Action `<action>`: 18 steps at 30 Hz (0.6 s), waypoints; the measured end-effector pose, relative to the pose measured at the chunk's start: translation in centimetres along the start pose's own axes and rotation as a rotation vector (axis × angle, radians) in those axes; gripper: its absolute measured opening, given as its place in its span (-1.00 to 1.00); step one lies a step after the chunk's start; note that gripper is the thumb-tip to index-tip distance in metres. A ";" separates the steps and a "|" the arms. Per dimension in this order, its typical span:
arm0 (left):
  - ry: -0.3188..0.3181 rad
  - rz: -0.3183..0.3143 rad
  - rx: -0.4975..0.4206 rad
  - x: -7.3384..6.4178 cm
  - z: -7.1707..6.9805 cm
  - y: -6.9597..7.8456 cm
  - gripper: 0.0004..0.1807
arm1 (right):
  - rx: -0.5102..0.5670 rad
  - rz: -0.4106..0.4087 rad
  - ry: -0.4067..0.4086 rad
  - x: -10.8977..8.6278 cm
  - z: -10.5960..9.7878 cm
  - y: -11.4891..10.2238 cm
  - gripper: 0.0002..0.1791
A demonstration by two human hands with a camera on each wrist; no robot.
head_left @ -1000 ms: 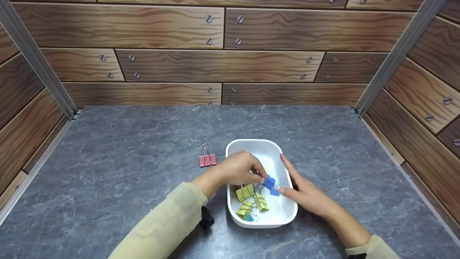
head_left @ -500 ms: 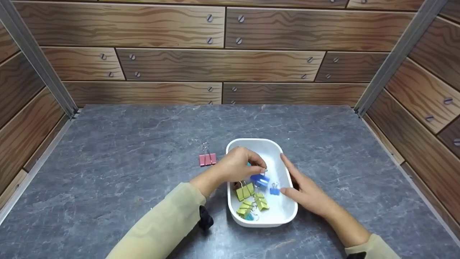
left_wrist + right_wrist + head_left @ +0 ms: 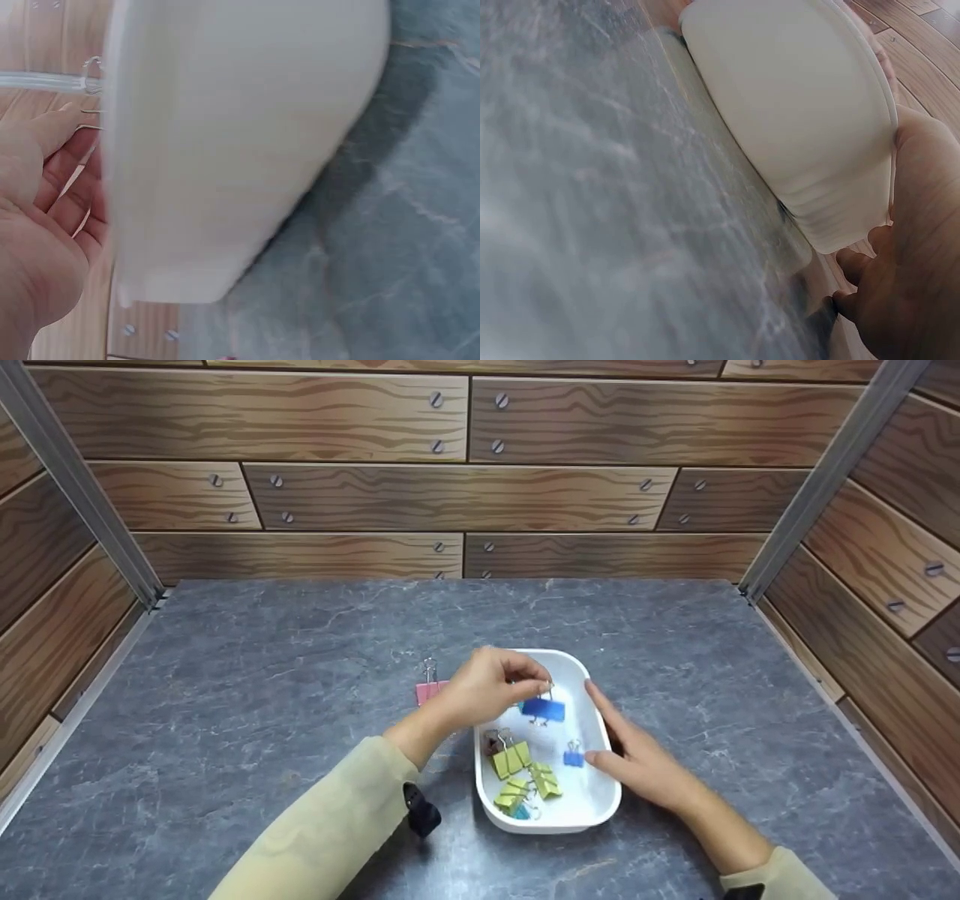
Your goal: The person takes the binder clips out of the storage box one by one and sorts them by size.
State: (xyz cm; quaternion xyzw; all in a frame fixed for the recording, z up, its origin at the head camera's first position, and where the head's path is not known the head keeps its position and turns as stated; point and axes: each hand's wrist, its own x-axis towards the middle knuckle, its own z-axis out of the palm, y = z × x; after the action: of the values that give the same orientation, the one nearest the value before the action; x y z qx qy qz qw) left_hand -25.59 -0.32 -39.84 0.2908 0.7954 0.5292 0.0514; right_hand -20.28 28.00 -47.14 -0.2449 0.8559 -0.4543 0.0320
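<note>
My left hand (image 3: 487, 686) pinches the wire handle of a blue binder clip (image 3: 544, 710), which hangs above the inside of a white box (image 3: 551, 826). My right hand (image 3: 645, 765) holds the right side of that box, its thumb over the rim and its other fingers along the outside. A small blue binder clip (image 3: 574, 758) lies in the box near the right thumb. Several yellow-green binder clips (image 3: 511, 760) lie toward the near left, with a teal clip (image 3: 520, 812) beside them. In the left wrist view the box wall (image 3: 225, 150) hides the clip's body.
A pink binder clip (image 3: 429, 693) lies on the grey marbled table (image 3: 300, 660) left of the box, partly covered by the left forearm. Wood-patterned panels (image 3: 352, 495) stand behind and at both sides.
The left hand has lifted the larger blue clip away from the small one and moved it up, toward the far left part of the box. The right hand and box stay put.
</note>
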 end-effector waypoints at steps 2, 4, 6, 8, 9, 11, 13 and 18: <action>0.036 0.003 -0.035 0.0 -0.8 0.5 -0.90 | 0.000 0.001 0.001 0.0 0.0 0.0 0.04; 0.074 0.006 -0.065 -0.2 -1.7 1.0 -0.91 | -0.001 0.006 0.002 0.1 0.0 -0.1 0.04; 0.111 0.008 -0.090 -0.3 -2.7 1.3 -0.90 | -0.005 0.012 0.002 0.1 0.0 -0.1 0.04; 0.148 0.008 -0.096 -0.6 -3.8 1.5 -0.89 | -0.004 0.023 0.000 0.1 0.0 -0.2 0.03; 0.165 0.003 -0.097 -0.8 -4.4 1.5 -0.88 | 0.005 0.028 -0.005 0.1 0.0 -0.2 0.03; 0.197 -0.009 -0.104 -1.2 -5.5 1.4 -0.87 | 0.013 0.038 -0.010 0.1 0.0 -0.3 0.02; 0.230 -0.021 -0.101 -1.6 -6.6 1.2 -0.86 | 0.018 0.048 -0.013 0.1 0.0 -0.3 0.02; 0.321 -0.045 -0.074 -2.8 -9.1 0.2 -0.86 | 0.010 0.052 -0.008 0.1 0.0 -0.3 0.02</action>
State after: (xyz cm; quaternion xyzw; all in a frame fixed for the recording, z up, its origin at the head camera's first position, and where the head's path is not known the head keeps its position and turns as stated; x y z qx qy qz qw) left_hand -26.75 -9.04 -36.34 0.1827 0.7798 0.5964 -0.0537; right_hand -20.25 27.84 -46.87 -0.2242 0.8597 -0.4565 0.0481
